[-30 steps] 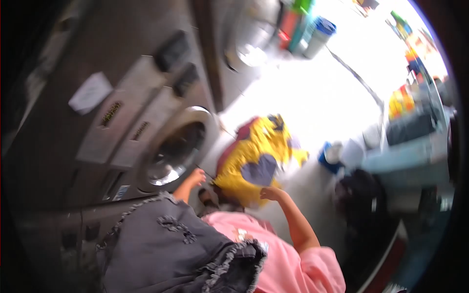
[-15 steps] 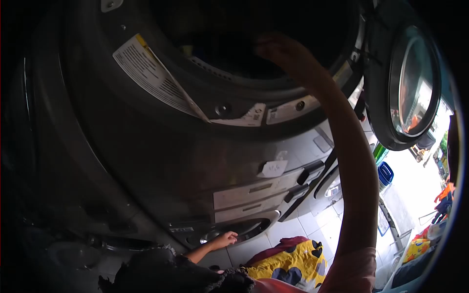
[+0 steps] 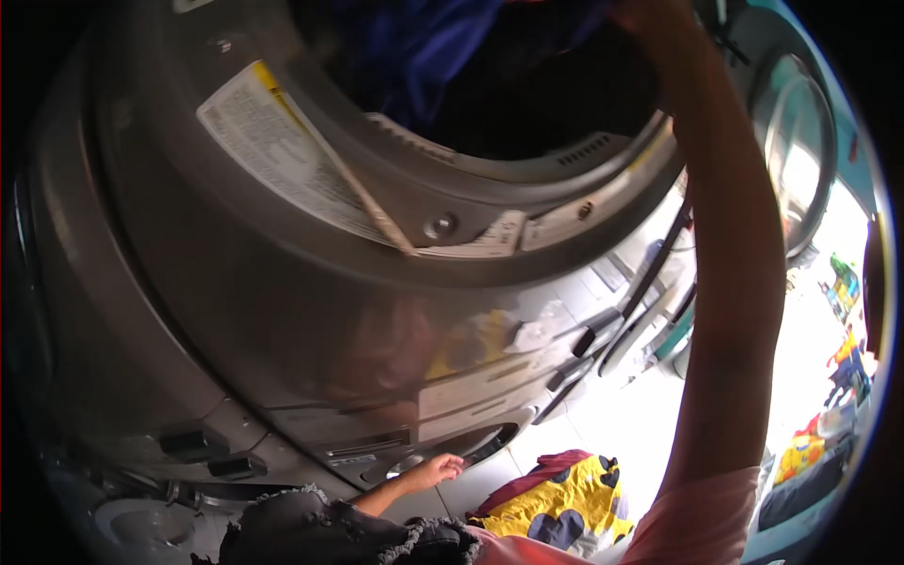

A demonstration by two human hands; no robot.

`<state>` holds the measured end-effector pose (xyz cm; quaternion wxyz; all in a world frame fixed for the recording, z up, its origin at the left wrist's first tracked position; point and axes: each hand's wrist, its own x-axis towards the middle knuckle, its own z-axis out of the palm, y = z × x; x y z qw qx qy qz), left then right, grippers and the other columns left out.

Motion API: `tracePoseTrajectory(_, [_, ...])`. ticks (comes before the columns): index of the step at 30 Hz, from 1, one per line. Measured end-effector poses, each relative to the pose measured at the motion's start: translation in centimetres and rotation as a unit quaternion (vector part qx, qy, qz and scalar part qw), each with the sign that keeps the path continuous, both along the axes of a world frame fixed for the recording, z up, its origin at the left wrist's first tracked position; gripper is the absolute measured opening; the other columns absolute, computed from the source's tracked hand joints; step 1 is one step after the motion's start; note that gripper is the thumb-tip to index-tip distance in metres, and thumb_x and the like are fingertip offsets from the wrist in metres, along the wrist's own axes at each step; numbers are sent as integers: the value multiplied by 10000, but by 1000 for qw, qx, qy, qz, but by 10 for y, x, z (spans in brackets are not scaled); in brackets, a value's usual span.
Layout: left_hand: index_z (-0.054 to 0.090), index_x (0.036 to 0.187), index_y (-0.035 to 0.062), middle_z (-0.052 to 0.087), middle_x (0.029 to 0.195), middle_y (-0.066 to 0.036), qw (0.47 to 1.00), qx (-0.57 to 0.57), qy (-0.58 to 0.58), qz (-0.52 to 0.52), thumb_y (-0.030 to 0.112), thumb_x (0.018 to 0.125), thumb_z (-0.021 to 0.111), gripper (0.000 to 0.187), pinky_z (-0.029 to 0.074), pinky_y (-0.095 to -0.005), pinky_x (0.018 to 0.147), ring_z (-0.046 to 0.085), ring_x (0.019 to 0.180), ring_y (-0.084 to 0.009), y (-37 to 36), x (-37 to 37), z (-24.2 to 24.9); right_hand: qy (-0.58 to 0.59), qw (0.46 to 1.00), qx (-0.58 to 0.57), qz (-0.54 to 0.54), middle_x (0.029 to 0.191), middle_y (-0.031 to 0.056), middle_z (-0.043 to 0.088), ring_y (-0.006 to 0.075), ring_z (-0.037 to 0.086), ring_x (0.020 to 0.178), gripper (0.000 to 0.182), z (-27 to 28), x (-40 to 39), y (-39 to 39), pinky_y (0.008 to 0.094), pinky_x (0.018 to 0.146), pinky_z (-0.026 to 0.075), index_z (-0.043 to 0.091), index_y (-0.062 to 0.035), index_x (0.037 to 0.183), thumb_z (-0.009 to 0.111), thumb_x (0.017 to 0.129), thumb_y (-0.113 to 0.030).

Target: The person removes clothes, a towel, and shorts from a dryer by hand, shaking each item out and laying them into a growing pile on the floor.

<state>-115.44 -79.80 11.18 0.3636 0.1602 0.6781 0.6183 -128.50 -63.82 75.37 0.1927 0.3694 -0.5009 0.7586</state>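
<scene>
My right hand [image 3: 650,13] is at the top edge of the view, by the round opening of a grey front-loading machine [image 3: 311,311]. Blue cloth [image 3: 414,56] hangs in the dark drum and stretches across toward this hand. The fingers are cut off and in shadow, so their grip does not show. Low down, my left hand [image 3: 439,469] hangs with loosely curled fingers and nothing in them. Behind it is the round door of a lower machine [image 3: 494,441]. A yellow cloth with dark hearts [image 3: 556,508] lies to its right, over a dark red cloth [image 3: 560,463].
The machine's round glass door [image 3: 796,160] stands swung out on the right, beyond my right arm. Clothes in a pile [image 3: 805,480] lie at the lower right. Another machine [image 3: 151,518] shows at the lower left. White floor tiles [image 3: 471,488] run below.
My right hand has moved up and right from inside the drum. Blue cloth has come into view in the opening. My left hand has barely moved, and the view has shifted slightly.
</scene>
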Motion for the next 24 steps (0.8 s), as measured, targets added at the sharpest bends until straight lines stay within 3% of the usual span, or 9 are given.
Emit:
tracePoseTrajectory(4, [331, 1221, 45, 492, 1076, -79, 979, 188, 82, 5, 4, 812, 483, 439, 391, -217, 782, 490, 943, -127, 53, -15, 38, 129, 984, -52, -116, 831, 111, 614, 235, 598, 742, 350, 8, 80, 121, 371, 719, 495, 555, -40, 907, 389, 883, -347])
tracePoseTrajectory(6, [195, 1304, 87, 388, 1225, -93, 962, 191, 197, -8, 83, 811, 524, 592, 384, -320, 875, 449, 1050, -160, 82, -14, 89, 209, 945, -105, -228, 937, 114, 589, 220, 567, 841, 357, -39, 125, 140, 359, 799, 454, 536, -43, 983, 385, 884, -351])
tracePoseTrajectory(10, [61, 1329, 88, 306, 1269, -122, 860, 331, 373, 109, 257, 702, 680, 897, 356, -336, 911, 386, 1141, -208, 152, 11, 186, 169, 937, 132, -276, 1057, 121, 525, 222, 491, 989, 435, -104, 185, 241, 338, 840, 393, 514, -21, 1016, 434, 839, -410])
tracePoseTrajectory(13, [230, 1267, 25, 378, 1212, -155, 849, 311, 419, 85, 267, 669, 711, 804, 355, -340, 910, 372, 1151, -244, 203, 20, 195, -19, 919, 68, -389, 1069, 74, 516, 146, 497, 969, 355, -205, 206, 290, 237, 841, 384, 445, -16, 1147, 408, 889, -257])
tracePoseTrajectory(14, [327, 1228, 9, 423, 1178, -163, 870, 227, 437, 29, 245, 679, 706, 707, 376, -332, 888, 361, 1161, -239, 211, 21, 182, 126, 673, 328, -651, 995, 65, 528, 115, 518, 860, 324, -251, 203, 307, 233, 787, 414, 445, -18, 1112, 373, 902, -254])
tracePoseTrajectory(15, [393, 1182, -18, 470, 1120, -164, 859, 259, 436, 67, 297, 708, 676, 635, 371, -320, 896, 420, 1104, -246, 219, 30, 182, -35, 746, 307, -591, 948, 119, 550, 192, 535, 859, 301, -248, 222, 274, 273, 765, 418, 444, -16, 1105, 439, 859, -189])
tracePoseTrajectory(16, [400, 1177, -13, 475, 1116, -158, 863, 265, 421, 84, 297, 717, 662, 614, 378, -320, 890, 431, 1090, -241, 228, 35, 177, -149, 852, 127, -485, 841, 92, 559, 153, 540, 759, 261, -265, 228, 242, 257, 698, 430, 470, -12, 1054, 464, 841, -163])
tracePoseTrajectory(20, [430, 1158, 9, 497, 1100, -135, 932, 254, 223, 128, 300, 753, 607, 529, 404, -322, 864, 471, 1035, -222, 252, 36, 131, -250, 827, 132, -486, 830, 58, 566, 96, 508, 762, 263, -375, 258, 255, 227, 689, 403, 529, -12, 1002, 469, 834, -205])
tracePoseTrajectory(24, [459, 1139, 31, 519, 1085, -112, 958, 239, -43, 152, 302, 789, 552, 452, 430, -324, 838, 512, 979, -203, 258, 23, 79, -376, 824, -23, -423, 772, 34, 544, 78, 503, 709, 208, -418, 298, 285, 198, 635, 407, 535, -13, 929, 443, 824, -167])
